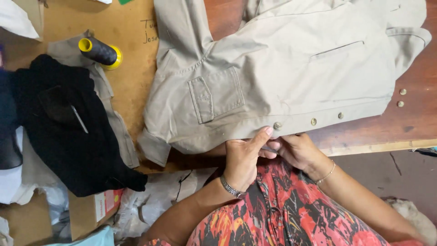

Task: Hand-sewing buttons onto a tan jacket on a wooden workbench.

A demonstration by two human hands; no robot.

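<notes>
- The bench [409, 123] is brown wood, partly covered by a sheet of cardboard.
- A beige jacket [282, 68] lies spread across the bench, its buttoned front edge along the near side.
- Black cloth [68, 132] lies heaped well to the left of the jacket.
- The left hand [241, 159] pinches the jacket's edge, thumb raised just beside a metal button [277, 125].
- The right hand [298, 150] has its fingers pressed together under the same edge, touching the left hand.
- A dark thread spool [99, 52] with yellow ends lies beyond the black cloth.
</notes>
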